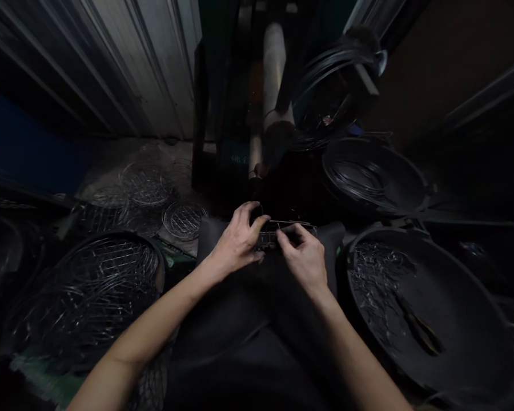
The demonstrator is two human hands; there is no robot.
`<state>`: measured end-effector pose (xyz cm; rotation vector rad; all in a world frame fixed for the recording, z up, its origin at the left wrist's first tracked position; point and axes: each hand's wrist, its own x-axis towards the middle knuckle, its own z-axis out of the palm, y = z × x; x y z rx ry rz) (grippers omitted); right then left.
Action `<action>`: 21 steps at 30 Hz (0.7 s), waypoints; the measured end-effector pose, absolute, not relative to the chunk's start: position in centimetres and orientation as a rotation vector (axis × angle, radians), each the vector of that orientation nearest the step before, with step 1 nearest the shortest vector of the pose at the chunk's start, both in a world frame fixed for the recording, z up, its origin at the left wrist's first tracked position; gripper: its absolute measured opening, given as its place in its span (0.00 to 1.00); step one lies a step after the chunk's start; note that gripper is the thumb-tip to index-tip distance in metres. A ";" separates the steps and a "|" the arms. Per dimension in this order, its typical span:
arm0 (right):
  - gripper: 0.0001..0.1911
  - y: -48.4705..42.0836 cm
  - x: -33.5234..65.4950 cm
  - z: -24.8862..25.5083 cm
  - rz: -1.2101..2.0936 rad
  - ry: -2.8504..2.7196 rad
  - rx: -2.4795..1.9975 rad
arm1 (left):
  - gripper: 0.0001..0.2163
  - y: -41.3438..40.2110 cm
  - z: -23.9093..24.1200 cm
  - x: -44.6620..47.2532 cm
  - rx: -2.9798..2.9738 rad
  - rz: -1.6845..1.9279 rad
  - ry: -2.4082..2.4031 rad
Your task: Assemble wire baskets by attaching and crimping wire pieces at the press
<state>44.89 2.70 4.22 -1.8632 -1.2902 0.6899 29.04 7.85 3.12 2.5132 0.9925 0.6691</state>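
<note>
A small wire frame (285, 229) is held above the lap (257, 302), its long axis lying left to right. It is gripped at the left end by the left hand (237, 242) and pinched further right by the right hand (302, 257). Faint marking on a dark panel (240, 160) cannot be read.

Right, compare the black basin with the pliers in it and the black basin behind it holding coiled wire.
The near black basin holds loose wire scraps and pliers, while the far black basin holds a coil of wire. The near basin fills more of the view than the far basin, though it sits closer to the camera. Both are round and dark.
</note>
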 end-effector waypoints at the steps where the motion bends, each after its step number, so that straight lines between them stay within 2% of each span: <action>1: 0.13 3.0 44.7 4.4 0.635 -1.304 -1.851 | 0.35 8.1 3.4 29.0 2.522 0.685 1.009; 8: 0.12 6.0 43.4 4.0 0.420 -1.378 -1.701 | 0.34 10.3 4.5 28.6 2.560 0.795 1.126; 21: 0.10 10.0 42.9 3.0 0.295 -1.468 -1.563 | 0.34 13.7 4.0 28.2 2.590 0.868 1.169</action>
